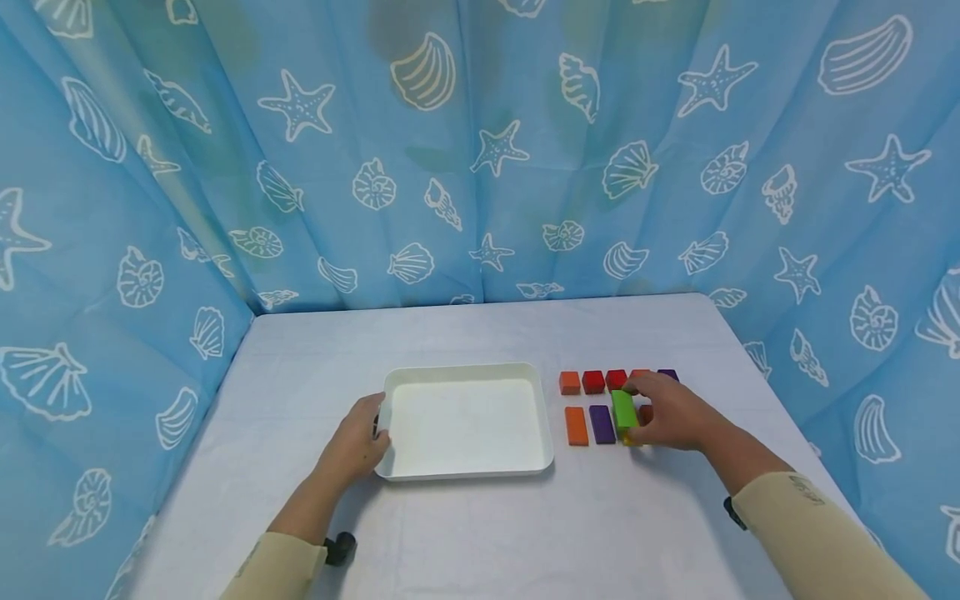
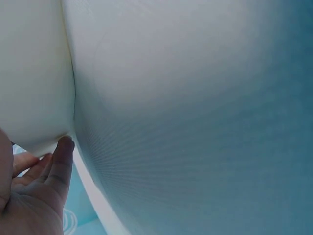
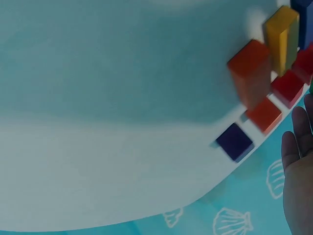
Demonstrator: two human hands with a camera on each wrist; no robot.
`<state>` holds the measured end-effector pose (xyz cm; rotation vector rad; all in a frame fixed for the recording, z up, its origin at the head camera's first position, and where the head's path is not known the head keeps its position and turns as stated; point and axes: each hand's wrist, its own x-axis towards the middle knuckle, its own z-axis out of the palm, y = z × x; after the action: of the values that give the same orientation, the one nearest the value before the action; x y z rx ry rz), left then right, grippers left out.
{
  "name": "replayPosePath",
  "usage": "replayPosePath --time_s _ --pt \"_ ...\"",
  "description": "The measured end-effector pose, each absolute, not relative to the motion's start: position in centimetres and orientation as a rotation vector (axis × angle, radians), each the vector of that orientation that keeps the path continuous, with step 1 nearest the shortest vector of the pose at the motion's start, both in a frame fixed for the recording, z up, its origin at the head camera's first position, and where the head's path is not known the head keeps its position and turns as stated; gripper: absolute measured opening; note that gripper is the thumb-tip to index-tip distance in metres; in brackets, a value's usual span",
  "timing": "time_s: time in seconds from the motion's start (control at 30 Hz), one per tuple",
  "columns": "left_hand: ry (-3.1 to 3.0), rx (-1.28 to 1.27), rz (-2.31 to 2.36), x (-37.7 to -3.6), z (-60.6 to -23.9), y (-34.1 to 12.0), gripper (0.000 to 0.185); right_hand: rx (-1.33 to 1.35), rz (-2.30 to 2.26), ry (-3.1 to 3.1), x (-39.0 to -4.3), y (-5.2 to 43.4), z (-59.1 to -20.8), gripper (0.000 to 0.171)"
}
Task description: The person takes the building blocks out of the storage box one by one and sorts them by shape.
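At the left side of a shallow white tray (image 1: 465, 477), my left hand (image 1: 356, 442) holds the edge, thumb at the near part of the rim and fingers farther back. The left wrist view shows those fingers (image 2: 61, 166) against the tray's wall (image 2: 34, 73). To the right of the tray, my right hand (image 1: 667, 412) pinches a green block (image 1: 622, 408) between thumb and fingers. A yellow block (image 1: 628, 440) peeks out beneath the green one. In the right wrist view the hand (image 3: 301, 181) is at the right edge, the green block almost wholly out of frame.
A back row has orange (image 1: 570, 383), red (image 1: 593, 382) and purple (image 1: 667, 374) blocks among others. In front stand an orange block (image 1: 576, 427), a purple block (image 1: 602, 425) and another orange block (image 3: 249, 73) partly behind my right hand. A shell-print curtain (image 1: 465, 208) surrounds the white table (image 1: 480, 533).
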<state>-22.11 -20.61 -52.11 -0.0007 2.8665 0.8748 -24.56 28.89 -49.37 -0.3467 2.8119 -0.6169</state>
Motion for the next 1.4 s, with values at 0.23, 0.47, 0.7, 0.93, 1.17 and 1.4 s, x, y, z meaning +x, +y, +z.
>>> replayPosePath --time_s 0.23,0.47,0.7,0.93,1.17,1.4 --pt "2.869 -0.008 0.865 -22.2 -52.1 -20.5 0.066 -0.292 -0.578 2.833 -24.3 30.8 -49.8 0.086" --pt "2.89 -0.005 0.886 -22.3 -52.7 -20.6 0.066 -0.196 -0.575 2.808 -23.8 33.0 -50.1 0.091" --pt "2.874 -0.005 0.891 -22.2 -52.6 -20.6 0.067 -0.131 -0.567 2.786 -23.2 35.0 -50.6 0.086" --pt "2.869 -0.027 0.879 -22.3 -52.4 -20.4 0.067 -0.14 -0.576 2.778 -22.7 36.5 -51.0 0.083" --pt "2.865 -0.031 0.869 -22.3 -52.4 -20.2 0.067 -0.13 -0.59 2.769 -22.7 37.2 -51.7 0.079" --pt "2.87 -0.021 0.859 -22.3 -52.4 -20.4 0.067 -0.098 -0.584 2.757 -23.2 37.1 -52.8 0.08"
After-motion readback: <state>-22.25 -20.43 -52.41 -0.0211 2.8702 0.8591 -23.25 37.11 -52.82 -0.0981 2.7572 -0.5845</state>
